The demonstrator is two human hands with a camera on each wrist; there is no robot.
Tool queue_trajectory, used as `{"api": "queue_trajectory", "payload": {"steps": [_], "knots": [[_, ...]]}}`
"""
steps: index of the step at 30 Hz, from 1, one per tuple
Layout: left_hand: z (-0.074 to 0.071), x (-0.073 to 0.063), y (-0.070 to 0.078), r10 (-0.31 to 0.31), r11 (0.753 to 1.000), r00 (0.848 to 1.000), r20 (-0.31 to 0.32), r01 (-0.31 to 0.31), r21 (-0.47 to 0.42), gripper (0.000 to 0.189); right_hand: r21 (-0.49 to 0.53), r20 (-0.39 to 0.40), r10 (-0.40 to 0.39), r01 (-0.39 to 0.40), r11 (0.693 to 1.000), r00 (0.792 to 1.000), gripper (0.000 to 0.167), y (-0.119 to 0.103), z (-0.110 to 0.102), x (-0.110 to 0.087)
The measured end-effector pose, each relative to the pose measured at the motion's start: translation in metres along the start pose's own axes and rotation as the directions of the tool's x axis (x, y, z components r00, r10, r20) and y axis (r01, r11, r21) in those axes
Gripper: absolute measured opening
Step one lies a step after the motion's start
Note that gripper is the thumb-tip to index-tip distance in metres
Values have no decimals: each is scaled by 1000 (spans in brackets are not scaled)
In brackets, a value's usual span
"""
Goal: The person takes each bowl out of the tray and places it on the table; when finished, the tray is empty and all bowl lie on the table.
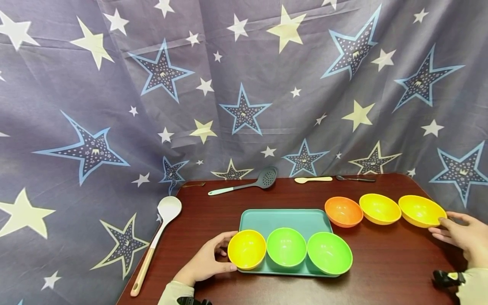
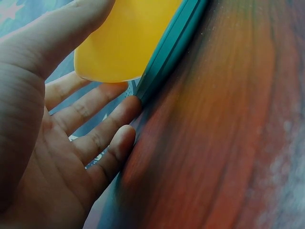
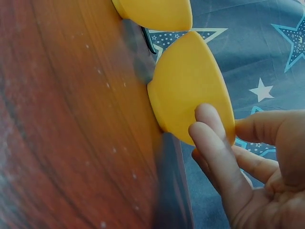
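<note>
In the head view, my left hand (image 1: 211, 256) is spread at the left side of a deep yellow bowl (image 1: 247, 250) on a teal tray (image 1: 282, 216). Its thumb lies along the bowl's near side, while the loosely extended fingers (image 2: 81, 107) reach behind it near the tray edge. Two green bowls, the middle one (image 1: 286, 248) and the right one (image 1: 330, 253), complete the tray's front row. Farther right, my right hand (image 1: 463, 237) pinches the rim of another yellow bowl (image 1: 421, 211), thumb on one side, fingertips on its outer wall in the right wrist view.
A yellow bowl (image 1: 380, 209) and an orange bowl (image 1: 343, 212) stand left of the right-hand bowl. Along the back lie a slotted skimmer (image 1: 267, 178), a cream spoon (image 1: 313, 180) and a dark spoon (image 1: 355, 179). A white ladle (image 1: 169, 208) lies along the table's left edge.
</note>
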State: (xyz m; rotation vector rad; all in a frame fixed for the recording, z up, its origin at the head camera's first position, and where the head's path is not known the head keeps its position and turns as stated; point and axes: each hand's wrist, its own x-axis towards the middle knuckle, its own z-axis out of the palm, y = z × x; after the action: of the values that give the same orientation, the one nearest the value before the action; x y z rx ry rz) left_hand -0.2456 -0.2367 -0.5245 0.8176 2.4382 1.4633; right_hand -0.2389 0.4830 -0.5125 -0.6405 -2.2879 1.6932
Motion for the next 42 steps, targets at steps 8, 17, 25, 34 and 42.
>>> {"api": "queue_trajectory", "payload": {"steps": [8,17,25,34,42], "knots": [[0,0,-2,-1,1000,1000,-3,1,8,78,-20,-30,-7,6,1000,1000,62,4,1,4],[2,2,-6,19,1000,1000,-8,-19,-3,80,-17,-50,-11,10,1000,999,61,-1,-2,2],[1,1,-3,7,1000,1000,-3,-7,-4,79,86,-156,-11,25,996,988,19,-15,-3,-12],[1,1,0,-1,1000,1000,-3,1,-7,79,184,-258,-46,96,978,965,30,-29,2,-22],[1,0,-2,4,1000,1000,-6,-4,-6,80,122,-279,-89,128,984,956,29,-44,14,-30]]}}
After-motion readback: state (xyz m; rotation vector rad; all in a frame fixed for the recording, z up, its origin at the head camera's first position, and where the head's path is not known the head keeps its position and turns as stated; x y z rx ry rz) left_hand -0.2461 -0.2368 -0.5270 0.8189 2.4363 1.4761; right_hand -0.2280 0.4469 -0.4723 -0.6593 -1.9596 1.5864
